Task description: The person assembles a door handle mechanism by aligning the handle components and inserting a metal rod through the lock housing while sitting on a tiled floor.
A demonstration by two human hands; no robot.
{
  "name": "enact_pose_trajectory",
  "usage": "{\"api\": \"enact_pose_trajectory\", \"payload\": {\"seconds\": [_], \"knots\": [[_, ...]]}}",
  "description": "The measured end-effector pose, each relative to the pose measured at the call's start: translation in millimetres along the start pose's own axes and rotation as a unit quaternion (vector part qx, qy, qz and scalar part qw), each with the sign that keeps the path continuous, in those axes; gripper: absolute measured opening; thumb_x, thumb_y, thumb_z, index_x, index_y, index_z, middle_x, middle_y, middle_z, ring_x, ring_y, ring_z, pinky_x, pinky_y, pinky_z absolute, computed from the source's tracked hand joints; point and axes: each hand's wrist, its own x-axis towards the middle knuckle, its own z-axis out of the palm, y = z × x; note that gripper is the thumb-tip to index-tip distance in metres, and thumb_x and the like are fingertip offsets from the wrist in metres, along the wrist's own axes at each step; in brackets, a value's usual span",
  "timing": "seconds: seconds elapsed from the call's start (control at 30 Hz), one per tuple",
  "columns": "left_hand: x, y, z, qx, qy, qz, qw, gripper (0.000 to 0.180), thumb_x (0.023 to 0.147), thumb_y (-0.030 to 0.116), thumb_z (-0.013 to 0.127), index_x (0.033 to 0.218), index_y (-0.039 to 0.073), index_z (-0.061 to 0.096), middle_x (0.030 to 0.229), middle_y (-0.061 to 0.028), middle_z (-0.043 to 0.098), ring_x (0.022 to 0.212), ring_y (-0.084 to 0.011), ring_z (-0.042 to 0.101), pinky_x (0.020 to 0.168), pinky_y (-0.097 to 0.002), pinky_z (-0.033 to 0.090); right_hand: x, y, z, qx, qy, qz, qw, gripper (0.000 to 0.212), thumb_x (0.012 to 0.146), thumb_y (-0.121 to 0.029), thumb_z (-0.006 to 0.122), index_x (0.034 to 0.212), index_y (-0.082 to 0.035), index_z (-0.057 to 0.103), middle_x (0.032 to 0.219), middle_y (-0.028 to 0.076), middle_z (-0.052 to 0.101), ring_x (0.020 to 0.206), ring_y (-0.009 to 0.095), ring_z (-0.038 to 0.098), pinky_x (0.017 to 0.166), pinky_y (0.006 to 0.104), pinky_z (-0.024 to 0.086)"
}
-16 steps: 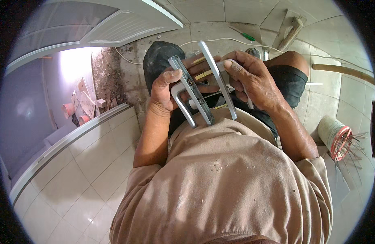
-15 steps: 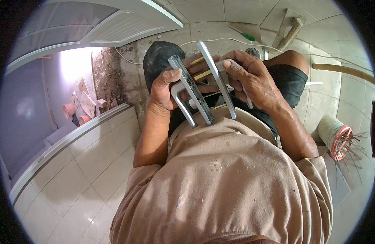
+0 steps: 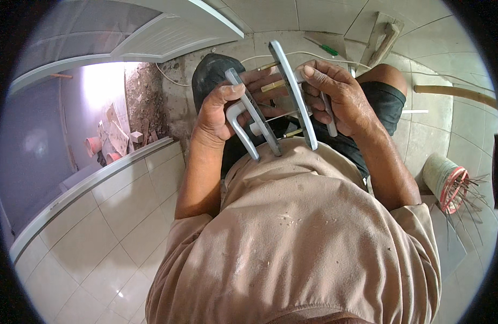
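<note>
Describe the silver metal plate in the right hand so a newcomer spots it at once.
Above the beige cloth shirt, find the right hand. The silver metal plate stands just left of its thumb. Unlike the grey metal plate in the left hand, it bears gold-coloured metal posts.

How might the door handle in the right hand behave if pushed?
The door handle looks metallic, so it's probably stiff and heavy for its size. Its smooth plate may be slippery. The lever and golden posts stick out, likely discouraging rolling.
</note>
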Motion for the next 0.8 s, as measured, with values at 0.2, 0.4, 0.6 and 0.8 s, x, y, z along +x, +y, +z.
{"api": "enact_pose_trajectory", "payload": {"seconds": [0.2,0.4,0.6,0.8], "knots": [[4.5,-6.7,-5.2,0.001,0.024,-0.039,0.999,0.044,0.087,0.02,0.071,0.125,-0.001,0.063,0.112,-0.0186,0.072,0.098,-0.0239,0.073,0.08,-0.036,0.064,0.1,3.4,3.1,0.135,-0.004,-0.015,0.991,0.025,0.106,-0.03,0.054,0.093,-0.008,0.054,0.072,-0.002,0.046,0.056,0.008,0.043,0.041,0.0227,0.034],[27.1,-11.9,16.7,0.063,0.038,-0.048,0.996,0.031,0.086,0.011,0.076,0.114,0.0,0.07,0.1,-0.01,0.074,0.089,-0.0182,0.073,0.08,-0.0332,0.062,-0.2,6.4,3.6,0.159,-0.01,-0.033,0.987,0.025,0.107,-0.03,0.052,0.094,-0.009,0.054,0.072,-0.002,0.045,0.056,0.009,0.042,0.042,0.0235,0.036],[33.8,-14.9,29.5,0.162,0.011,-0.02,0.987,0.042,0.08,0.01,0.079,0.12,0.001,0.069,0.108,-0.0107,0.075,0.097,-0.0229,0.073,0.09,-0.0387,0.059,-11.9,5.0,4.7,-0.013,0.055,-0.078,0.995,0.03,0.108,-0.033,0.052,0.117,-0.005,0.06,0.078,0.0,0.053,0.06,0.009,0.051,0.048,0.0237,0.044],[31.4,-21.0,44.4,0.15,0.021,0.027,0.988,0.03,0.076,0.004,0.079,0.105,0.002,0.076,0.094,-0.0071,0.077,0.087,-0.0148,0.073,0.086,-0.0313,0.057,-18.4,20.7,-3.8,-0.119,0.083,-0.144,0.979,0.033,0.11,-0.031,0.048,0.122,-0.002,0.058,0.086,0.001,0.061,0.063,0.007,0.054,0.052,0.0224,0.047]]}}
